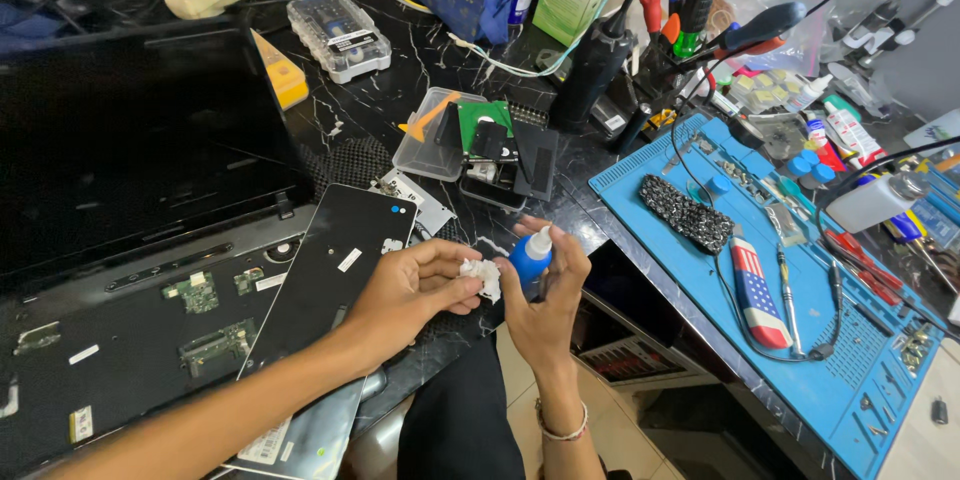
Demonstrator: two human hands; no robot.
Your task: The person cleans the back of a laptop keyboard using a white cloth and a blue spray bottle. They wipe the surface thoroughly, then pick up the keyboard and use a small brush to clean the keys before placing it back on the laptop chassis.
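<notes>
While the right hand (545, 305) grips a blue squeeze bottle (528, 265), nozzle should touch the white wad (484, 275) pinched by the left hand (415, 290) beside it.

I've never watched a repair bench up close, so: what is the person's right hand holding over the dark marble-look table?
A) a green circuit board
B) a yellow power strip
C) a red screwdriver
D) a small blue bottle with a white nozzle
D: the right hand grips a small blue bottle, its white nozzle tipped toward the white wad pinched in the left hand.

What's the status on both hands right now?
Left hand pinches white wad. Right hand grips blue bottle, nozzle beside wad. Nothing between them.
</notes>
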